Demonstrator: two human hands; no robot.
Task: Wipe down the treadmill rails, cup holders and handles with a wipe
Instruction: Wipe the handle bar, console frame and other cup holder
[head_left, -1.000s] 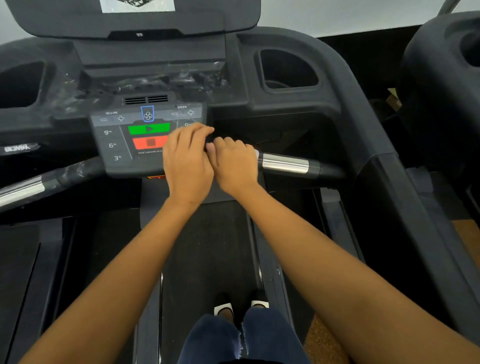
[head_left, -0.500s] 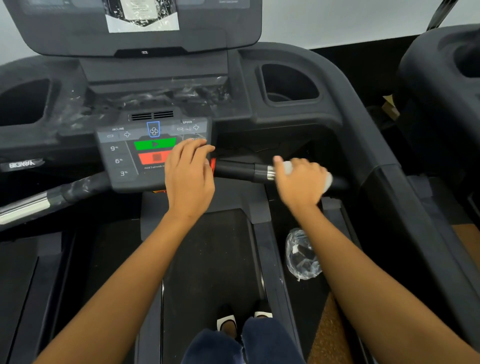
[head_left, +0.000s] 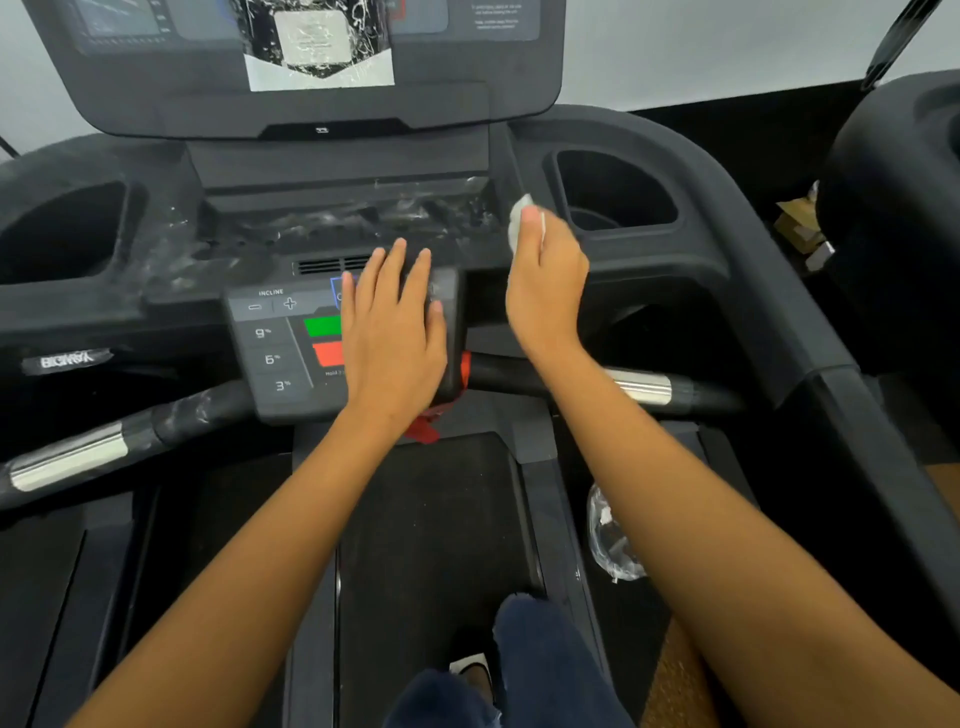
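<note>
1. Right hand (head_left: 545, 280) at 1 o'clock of centre, fingers curled, pinching a small white wipe (head_left: 519, 223)
2. Wipe just beside right cup holder (head_left: 613, 192), at its 9 o'clock; contact with the console ledge unclear
3. Left hand (head_left: 395, 332) flat, fingers straight, resting on control panel (head_left: 275, 343); gripping nothing
4. Judged soft, light, limp, probably damp; not fragile, but prone to bunching and slipping from a loose pinch
5. Best held wadded under fingertips, thumb behind; spread flat for ledges, wrapped round right handle (head_left: 639, 387) at 4 o'clock and left handle (head_left: 72, 460) at 8 o'clock
6. Left cup holder (head_left: 62, 234) at 9 o'clock, well apart from the wipe; crumpled clear wrapper (head_left: 613, 540) at 5 o'clock
</note>
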